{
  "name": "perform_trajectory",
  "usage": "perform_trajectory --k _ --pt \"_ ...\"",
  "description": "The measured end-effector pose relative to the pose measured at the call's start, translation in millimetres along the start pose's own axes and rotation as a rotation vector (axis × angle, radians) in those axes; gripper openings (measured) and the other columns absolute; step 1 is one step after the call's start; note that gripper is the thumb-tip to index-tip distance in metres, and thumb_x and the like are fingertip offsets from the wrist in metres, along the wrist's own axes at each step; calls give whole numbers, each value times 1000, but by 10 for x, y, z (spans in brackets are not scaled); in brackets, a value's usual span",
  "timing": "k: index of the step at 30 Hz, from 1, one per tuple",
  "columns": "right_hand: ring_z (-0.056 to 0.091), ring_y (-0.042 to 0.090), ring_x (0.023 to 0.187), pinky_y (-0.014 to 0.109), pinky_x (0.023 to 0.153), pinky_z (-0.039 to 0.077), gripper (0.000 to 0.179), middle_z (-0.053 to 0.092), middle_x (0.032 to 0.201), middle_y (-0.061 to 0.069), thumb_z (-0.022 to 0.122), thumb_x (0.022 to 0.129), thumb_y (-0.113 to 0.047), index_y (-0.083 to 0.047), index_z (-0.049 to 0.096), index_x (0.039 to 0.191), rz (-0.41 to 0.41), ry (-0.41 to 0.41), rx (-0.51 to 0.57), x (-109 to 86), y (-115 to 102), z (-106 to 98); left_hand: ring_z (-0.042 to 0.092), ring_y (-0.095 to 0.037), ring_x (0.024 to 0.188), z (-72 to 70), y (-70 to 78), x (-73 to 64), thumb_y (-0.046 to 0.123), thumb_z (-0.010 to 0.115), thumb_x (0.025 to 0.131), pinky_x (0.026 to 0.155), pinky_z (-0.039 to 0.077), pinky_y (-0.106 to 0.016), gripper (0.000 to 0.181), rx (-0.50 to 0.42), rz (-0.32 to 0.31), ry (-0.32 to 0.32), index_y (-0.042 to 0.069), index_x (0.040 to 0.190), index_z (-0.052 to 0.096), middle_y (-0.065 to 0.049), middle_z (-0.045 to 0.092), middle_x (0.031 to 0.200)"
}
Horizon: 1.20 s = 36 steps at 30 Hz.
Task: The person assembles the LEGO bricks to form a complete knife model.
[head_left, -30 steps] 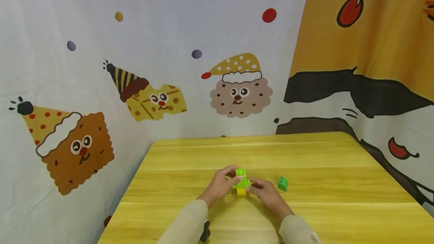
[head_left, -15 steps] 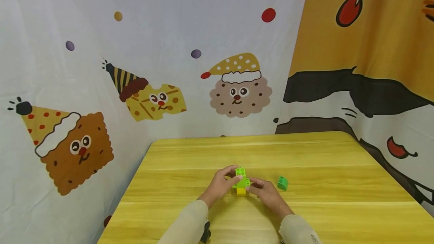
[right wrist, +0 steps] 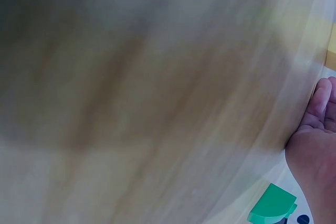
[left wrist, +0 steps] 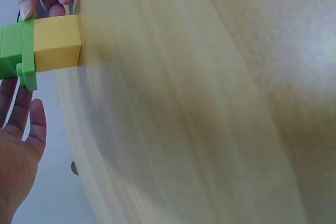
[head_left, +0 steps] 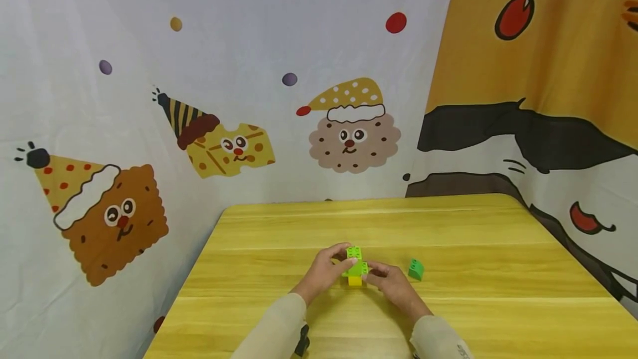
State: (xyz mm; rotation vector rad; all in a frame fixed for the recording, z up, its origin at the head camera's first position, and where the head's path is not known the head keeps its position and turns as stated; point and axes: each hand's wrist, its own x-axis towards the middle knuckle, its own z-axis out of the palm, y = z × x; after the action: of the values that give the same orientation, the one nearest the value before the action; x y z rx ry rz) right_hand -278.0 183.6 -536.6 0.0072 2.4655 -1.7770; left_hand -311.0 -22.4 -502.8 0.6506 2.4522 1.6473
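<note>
A small stack of building blocks stands upright on the table in front of me. Its upper part is light green blocks [head_left: 355,268], and a yellow block [head_left: 354,281] forms the bottom. My left hand [head_left: 323,271] grips the green part from the left, thumb on the near face, other fingers partly hidden behind. From the right, my right hand [head_left: 392,287] pinches the protruding end of the wide green block. The left wrist view shows the yellow block [left wrist: 56,43] below the green ones, with the right thumb touching the green edge.
A darker green block with a curved top [head_left: 416,270] lies on the wooden table [head_left: 279,226], right of my right hand. It also appears as a green block [right wrist: 273,203] low in the right wrist view. A printed curtain [head_left: 249,43] hangs behind the table.
Both hands keep their hold on the stack, with no clear movement. The picture only shifts by a few pixels as the head moves slightly.
</note>
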Motion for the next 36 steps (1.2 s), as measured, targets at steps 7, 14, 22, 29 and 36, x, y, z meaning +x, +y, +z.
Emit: perform_trajectory --k 7,14,22,29,36 --pt "60 23 101 40 80 51 52 67 115 7 71 92 -37 -5 63 133 -6 -18 -13 -17 1 -35 56 -18 104 -2 10 20 40 66 96 83 51 -37 44 -3 -11 -10 21 135 60 3 63 110" --pt "61 25 105 43 83 52 53 66 117 8 72 91 -37 -6 63 133 -4 6 -24 -12 -12 -42 56 -18 106 -25 50 53 44 64 96 85 50 -36 48 36 -1 -27 17 137 60 6 64 110" --pt "59 23 102 43 85 52 62 64 111 7 76 89 -33 -2 56 139 -15 -11 -32 -22 -32 -41 56 -22 108 -64 46 37 46 65 95 82 52 -38 43 31 -14 -42 23 132 63 4 64 110" --pt "59 19 91 34 74 52 39 64 104 6 67 96 -20 -4 63 132 -121 131 -15 -27 -263 -154 56 -22 108 -115 61 40 46 66 95 83 51 -39 37 62 -15 -53 27 126 66 6 64 111" --pt "56 17 84 25 68 49 29 66 101 8 66 98 -20 -5 70 122 -175 351 -64 -21 -451 -568 56 -20 107 -122 40 38 46 68 93 86 51 -42 47 67 -45 -43 19 131 64 6 64 113"
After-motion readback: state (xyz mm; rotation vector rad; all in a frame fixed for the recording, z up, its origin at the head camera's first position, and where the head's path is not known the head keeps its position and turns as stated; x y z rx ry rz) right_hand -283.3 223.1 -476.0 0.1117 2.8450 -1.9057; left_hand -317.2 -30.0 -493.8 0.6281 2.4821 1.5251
